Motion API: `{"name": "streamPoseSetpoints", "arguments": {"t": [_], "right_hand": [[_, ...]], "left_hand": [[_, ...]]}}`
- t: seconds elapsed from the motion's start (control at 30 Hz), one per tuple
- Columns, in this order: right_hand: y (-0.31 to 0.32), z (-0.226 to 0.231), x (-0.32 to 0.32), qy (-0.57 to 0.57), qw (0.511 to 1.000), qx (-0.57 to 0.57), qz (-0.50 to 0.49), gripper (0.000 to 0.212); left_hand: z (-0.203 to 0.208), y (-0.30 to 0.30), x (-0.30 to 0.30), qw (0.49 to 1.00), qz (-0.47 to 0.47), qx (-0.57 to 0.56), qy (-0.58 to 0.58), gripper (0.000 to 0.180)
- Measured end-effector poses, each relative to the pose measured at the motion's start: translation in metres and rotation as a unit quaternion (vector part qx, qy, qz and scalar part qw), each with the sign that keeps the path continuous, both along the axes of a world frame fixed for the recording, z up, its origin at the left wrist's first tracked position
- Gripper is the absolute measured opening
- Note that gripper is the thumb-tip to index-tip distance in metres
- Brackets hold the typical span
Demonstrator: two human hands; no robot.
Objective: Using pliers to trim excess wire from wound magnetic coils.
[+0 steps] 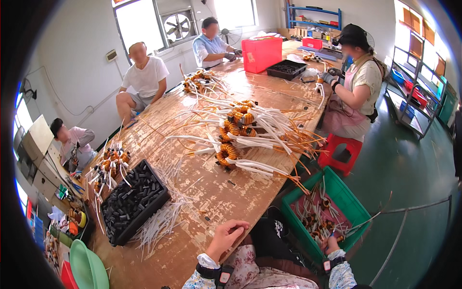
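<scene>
My left hand [227,239] rests at the near table edge, its fingers loosely bent and apart, with nothing visible in it. My right hand [331,244] is down at the near end of a green crate [353,204], fingers closed on a copper-wound ring coil [340,238]. From that coil a long lead seems to run up over the crate's right rim. Several more ring coils with white-sleeved leads lie inside the crate on a reddish lining. A large heap of such coils [226,154] sits on the wooden table, ahead of my left hand.
A black tray of short black sleeves [132,204] stands on the table's left, beside loose white tubes [159,224]. A green basin [89,265] is at lower left. Several co-workers sit around the table. A red stool [341,154] and a metal rack [414,91] stand right.
</scene>
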State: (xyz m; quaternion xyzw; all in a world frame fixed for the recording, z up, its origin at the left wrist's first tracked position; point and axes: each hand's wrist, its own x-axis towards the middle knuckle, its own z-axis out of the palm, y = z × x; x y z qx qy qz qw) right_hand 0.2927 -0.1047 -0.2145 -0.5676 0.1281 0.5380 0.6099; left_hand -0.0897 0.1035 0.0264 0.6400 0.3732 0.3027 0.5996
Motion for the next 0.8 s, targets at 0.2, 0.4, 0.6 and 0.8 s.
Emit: {"name": "streamPoseSetpoints", "arguments": {"t": [0.2, 0.4, 0.6, 0.8], "right_hand": [[0.009, 0.133, 0.003, 0.047, 0.961, 0.257, -0.093, 0.015], [0.038, 0.234, -0.015, 0.030, 0.925, 0.371, -0.080, 0.014], [0.036, 0.353, -0.027, -0.060, 0.854, 0.516, 0.020, 0.020], [0.063, 0.454, -0.090, 0.033, 0.786, 0.565, 0.247, 0.031]], "left_hand": [[-0.004, 0.005, 0.003, 1.000, 0.002, 0.010, -0.017, 0.017], [-0.009, 0.004, 0.000, 0.999, 0.008, 0.037, 0.013, 0.016], [0.012, -0.031, 0.017, 0.999, -0.037, 0.025, -0.008, 0.017], [0.005, -0.054, 0.074, 0.957, -0.152, 0.249, -0.002, 0.026]]}}
